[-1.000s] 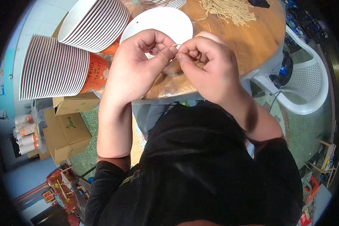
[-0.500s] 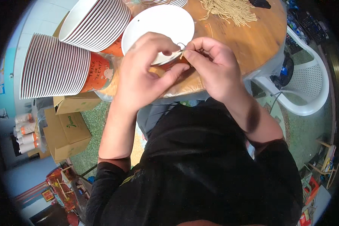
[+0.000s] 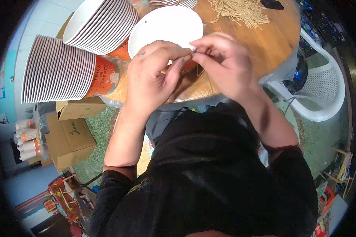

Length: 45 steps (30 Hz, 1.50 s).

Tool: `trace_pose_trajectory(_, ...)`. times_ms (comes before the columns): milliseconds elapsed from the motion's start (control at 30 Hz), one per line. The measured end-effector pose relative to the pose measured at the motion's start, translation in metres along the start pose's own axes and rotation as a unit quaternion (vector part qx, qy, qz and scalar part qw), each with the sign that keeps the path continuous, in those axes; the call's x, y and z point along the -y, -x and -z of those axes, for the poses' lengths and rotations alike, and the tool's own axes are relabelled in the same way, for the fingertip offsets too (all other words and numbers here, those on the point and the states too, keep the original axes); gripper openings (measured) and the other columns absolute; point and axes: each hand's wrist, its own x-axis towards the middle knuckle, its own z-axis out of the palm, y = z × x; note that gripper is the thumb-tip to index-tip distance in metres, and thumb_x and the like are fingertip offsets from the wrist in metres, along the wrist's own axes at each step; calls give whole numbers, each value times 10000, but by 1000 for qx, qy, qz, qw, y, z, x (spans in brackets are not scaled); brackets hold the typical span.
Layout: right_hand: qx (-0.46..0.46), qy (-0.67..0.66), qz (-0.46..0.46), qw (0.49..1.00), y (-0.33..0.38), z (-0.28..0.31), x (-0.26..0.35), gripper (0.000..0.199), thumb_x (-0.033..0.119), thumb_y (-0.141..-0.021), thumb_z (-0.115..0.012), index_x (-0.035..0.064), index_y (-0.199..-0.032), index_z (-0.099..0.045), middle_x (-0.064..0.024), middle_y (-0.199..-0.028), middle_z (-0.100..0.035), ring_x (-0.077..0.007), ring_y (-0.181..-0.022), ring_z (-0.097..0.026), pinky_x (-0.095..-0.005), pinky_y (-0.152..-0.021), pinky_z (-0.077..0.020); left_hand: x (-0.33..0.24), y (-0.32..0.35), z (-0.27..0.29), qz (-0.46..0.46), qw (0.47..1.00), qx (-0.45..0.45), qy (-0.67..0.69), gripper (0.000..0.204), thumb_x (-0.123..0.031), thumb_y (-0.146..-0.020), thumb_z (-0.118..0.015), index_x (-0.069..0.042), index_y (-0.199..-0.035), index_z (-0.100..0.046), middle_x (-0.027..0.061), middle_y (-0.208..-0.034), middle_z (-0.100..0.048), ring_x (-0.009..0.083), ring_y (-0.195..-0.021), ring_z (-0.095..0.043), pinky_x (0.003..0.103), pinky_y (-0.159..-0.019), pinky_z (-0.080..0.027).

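A white-lined paper bucket (image 3: 168, 29), orange outside, lies tilted in front of me, with a small punched hole in its far left rim. My left hand (image 3: 156, 69) is closed at the bucket's near edge, thumb and index finger pinched there. Against those fingertips, my right hand (image 3: 225, 63) pinches a thin tan cord, mostly hidden by the fingers. A bit of the cord (image 3: 200, 72) shows below them. Something small and greyish sits between the two hands' fingertips, too small to name.
Two stacks of nested orange paper buckets (image 3: 59, 69) (image 3: 103, 27) lie at the left. Tan cords (image 3: 241, 12) are heaped at the back of the round wooden table (image 3: 273, 43), near a black item (image 3: 273, 4). A white plastic chair (image 3: 324, 87) stands right; cardboard boxes (image 3: 71, 138) are lower left.
My left thumb has come up from below the rim to meet the index finger. My right fingers have shifted slightly and now cover the cord. The bucket has barely moved.
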Motion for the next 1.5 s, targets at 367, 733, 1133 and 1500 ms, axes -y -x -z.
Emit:
trace_pose_trajectory(367, 14, 356, 198, 913, -15, 12, 13, 101, 50, -929, -800, 85, -1023, -811, -111, -932, -721, -336, -861, -732, -415, -755, -588, 3, 5, 1, 39, 998, -8, 54, 114, 6, -922, -804, -48, -1015, -765, 110, -970, -790, 296, -900, -782, 383, -778, -613)
trace_pose_trajectory(733, 11, 406, 231, 884, -35, 19, 17, 65, 74, -951, -749, 87, -990, -800, -111, -965, -738, -359, -877, -737, -453, -762, -592, 2, 2, 12, -24, 995, 95, -1, 124, -33, -907, -801, -40, -994, -713, 106, -1125, -762, 332, -982, -741, 415, -865, -597)
trace_pose_trajectory(1133, 19, 343, 256, 903, -30, 21, 18, 196, 41, -903, -814, 110, -1084, -842, -92, -1000, -757, -307, -853, -758, -401, -744, -609, -15, -36, 7, 290, 932, 135, 170, 175, 28, -1019, -792, 14, -1085, -630, 33, -969, -762, 91, -882, -757, 245, -767, -657)
trace_pose_trajectory(1500, -10, 320, 344, 882, 1, 16, -18, 253, 36, -782, -958, 123, -993, -847, -9, -960, -724, -212, -801, -722, -352, -661, -572, -11, -34, 5, 336, 893, 102, 282, 173, -61, -1054, -781, 56, -1174, -738, 46, -983, -794, 66, -829, -752, 215, -636, -625)
